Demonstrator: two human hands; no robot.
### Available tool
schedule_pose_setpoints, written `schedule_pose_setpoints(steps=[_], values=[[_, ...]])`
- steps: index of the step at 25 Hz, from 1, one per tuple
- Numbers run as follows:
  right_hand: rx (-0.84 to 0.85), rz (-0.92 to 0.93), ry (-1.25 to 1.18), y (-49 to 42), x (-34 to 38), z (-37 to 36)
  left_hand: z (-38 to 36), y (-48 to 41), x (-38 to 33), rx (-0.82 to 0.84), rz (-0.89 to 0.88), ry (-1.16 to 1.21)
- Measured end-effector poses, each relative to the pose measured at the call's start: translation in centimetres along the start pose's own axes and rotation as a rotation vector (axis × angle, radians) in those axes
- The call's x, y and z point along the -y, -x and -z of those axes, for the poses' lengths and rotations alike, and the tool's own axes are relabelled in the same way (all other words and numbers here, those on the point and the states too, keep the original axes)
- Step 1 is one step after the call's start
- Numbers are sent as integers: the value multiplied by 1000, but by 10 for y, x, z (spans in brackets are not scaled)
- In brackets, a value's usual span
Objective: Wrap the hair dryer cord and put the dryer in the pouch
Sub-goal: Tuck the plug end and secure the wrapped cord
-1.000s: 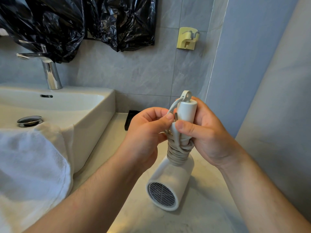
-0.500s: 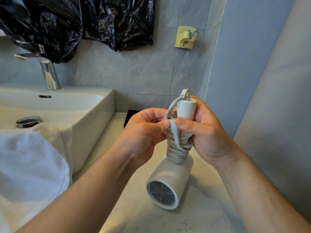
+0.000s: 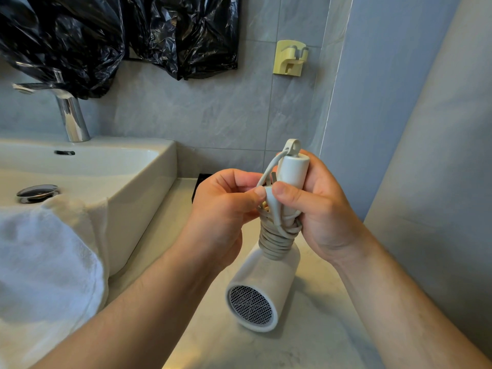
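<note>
A white hair dryer (image 3: 262,283) is held upside down above the counter, handle up, its mesh grille facing me. Its pale cord (image 3: 277,235) is coiled several times around the handle. My right hand (image 3: 322,209) grips the handle, thumb pressing the plug (image 3: 272,199) against it. My left hand (image 3: 226,209) pinches the plug end of the cord with thumb and fingers, right beside the right thumb. A short loop of cord runs up to the handle's end. No pouch is clearly in view.
A white basin (image 3: 149,187) with a chrome tap (image 3: 70,113) stands at left, a white towel (image 3: 48,262) draped over its front. A small black object (image 3: 198,186) lies behind my left hand. Black plastic bags (image 3: 119,35) and a yellow wall holder (image 3: 290,58) hang above.
The loop of cord near the handle's end has shifted slightly as my left hand works the plug end. Both hands keep their grip in nearly the same place.
</note>
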State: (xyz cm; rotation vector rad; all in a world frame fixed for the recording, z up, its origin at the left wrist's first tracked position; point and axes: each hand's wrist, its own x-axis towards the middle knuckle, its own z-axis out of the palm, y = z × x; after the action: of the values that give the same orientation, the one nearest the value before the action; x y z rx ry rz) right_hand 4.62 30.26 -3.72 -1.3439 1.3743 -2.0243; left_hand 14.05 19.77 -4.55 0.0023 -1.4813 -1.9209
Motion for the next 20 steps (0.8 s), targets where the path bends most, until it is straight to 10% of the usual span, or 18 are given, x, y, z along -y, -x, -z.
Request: schedule_pose_setpoints(steps=[20], values=[[81,-15,-36,0,2,-4,7,-6,-17,76,-49,-209]])
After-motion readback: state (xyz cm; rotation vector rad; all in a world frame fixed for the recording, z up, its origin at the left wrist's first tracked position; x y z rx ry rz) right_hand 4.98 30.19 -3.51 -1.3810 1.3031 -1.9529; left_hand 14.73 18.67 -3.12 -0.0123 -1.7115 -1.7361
